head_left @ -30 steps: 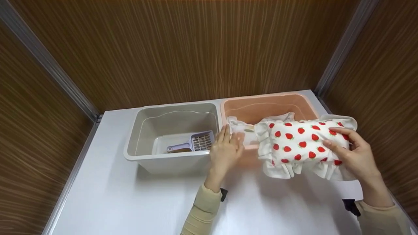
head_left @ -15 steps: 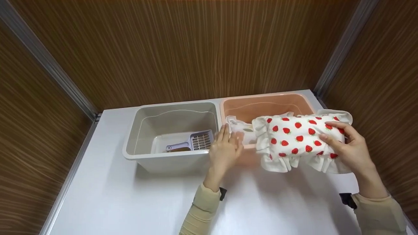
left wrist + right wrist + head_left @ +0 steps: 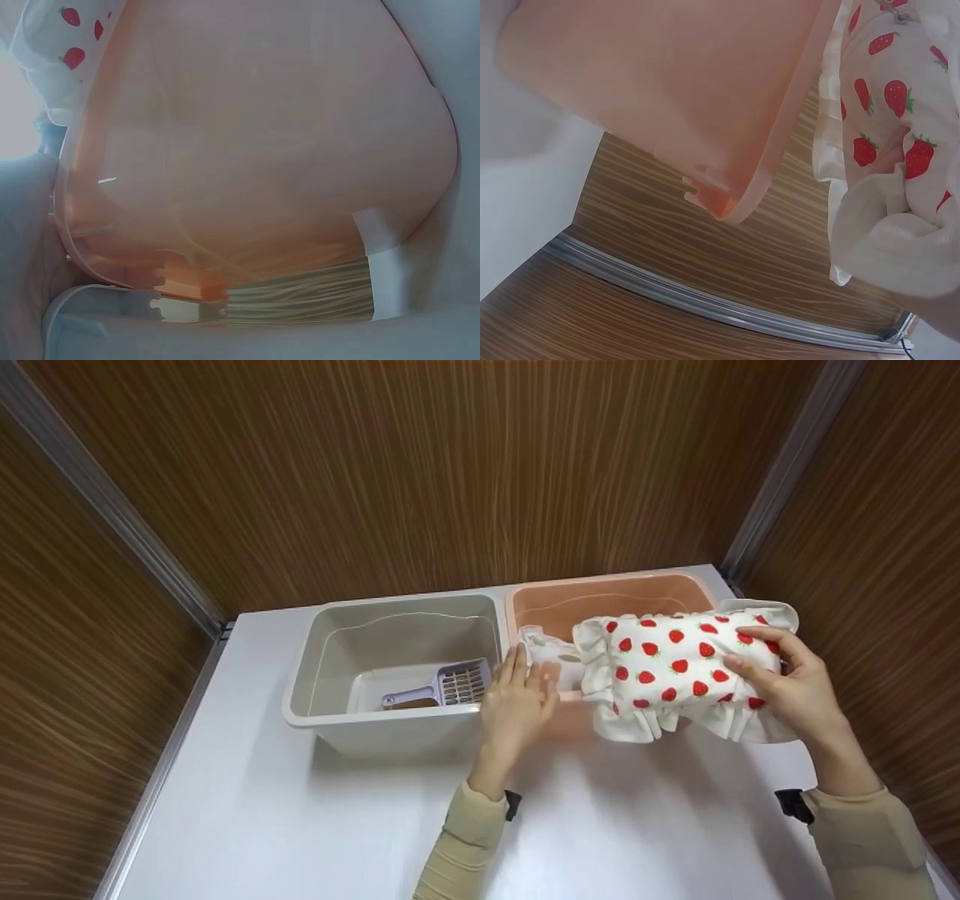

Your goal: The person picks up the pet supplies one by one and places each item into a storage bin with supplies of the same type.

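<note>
My right hand (image 3: 795, 690) grips the right end of a white ruffled cushion (image 3: 675, 667) printed with red strawberries, thumb on top. The cushion is held above the front of the pink bin (image 3: 611, 585) and hides part of its inside. Its underside, a zip pull and the ruffle show in the right wrist view. My left hand (image 3: 514, 706) rests at the pink bin's near left corner, fingers straight and together over the rim. Behind those fingers, inside the bin, lies another white ruffled cloth item (image 3: 551, 649) with a leaf-like print, mostly covered.
A grey bin (image 3: 397, 720) stands left of the pink one, rims side by side. In it lies a lilac slotted scoop (image 3: 450, 684). Both bins stand on a white table (image 3: 360, 825), with brown wood-grain panels (image 3: 450, 472) behind and at the sides.
My right hand has carried the strawberry cushion slightly left and away from me, further over the pink bin. The left hand has stayed in place at the bin's corner.
</note>
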The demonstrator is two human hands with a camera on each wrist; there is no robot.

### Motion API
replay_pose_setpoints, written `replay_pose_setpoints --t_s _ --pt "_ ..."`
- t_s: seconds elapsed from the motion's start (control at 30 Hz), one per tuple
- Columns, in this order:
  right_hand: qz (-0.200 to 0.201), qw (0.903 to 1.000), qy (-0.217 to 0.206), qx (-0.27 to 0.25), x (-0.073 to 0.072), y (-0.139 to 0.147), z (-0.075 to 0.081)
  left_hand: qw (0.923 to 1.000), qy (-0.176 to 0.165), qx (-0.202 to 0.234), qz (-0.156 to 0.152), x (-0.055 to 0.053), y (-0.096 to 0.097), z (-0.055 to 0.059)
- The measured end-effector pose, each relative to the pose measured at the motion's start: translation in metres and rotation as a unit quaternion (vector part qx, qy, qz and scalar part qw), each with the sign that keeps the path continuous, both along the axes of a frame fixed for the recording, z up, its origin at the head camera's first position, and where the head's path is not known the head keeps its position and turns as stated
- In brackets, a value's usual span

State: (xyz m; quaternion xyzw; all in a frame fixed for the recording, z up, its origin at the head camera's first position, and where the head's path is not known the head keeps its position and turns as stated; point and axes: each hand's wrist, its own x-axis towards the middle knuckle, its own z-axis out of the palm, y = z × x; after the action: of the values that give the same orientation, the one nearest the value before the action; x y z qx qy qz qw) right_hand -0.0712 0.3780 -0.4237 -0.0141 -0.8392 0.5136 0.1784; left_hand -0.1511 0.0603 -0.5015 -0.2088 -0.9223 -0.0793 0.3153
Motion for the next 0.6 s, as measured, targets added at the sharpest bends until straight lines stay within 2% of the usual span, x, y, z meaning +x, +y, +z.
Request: replay_pose_setpoints --t_s 0.2,0.37,0.6 --pt "-0.001 1.0000 0.005 0.004 -0.001 0.002 -0.002 0.9999 0.009 0.008 -0.001 0.007 0.000 -0.001" --pt "-0.006 0.9999 -0.002 0.015 -0.001 0.003 -0.003 1.0000 0.003 -0.002 0.005 0.013 -0.001 -0.001" --pt "-0.002 1.0000 -0.001 0.010 -0.002 0.002 -0.001 0.9997 0.019 -0.014 0.009 0.019 -0.002 -0.002"
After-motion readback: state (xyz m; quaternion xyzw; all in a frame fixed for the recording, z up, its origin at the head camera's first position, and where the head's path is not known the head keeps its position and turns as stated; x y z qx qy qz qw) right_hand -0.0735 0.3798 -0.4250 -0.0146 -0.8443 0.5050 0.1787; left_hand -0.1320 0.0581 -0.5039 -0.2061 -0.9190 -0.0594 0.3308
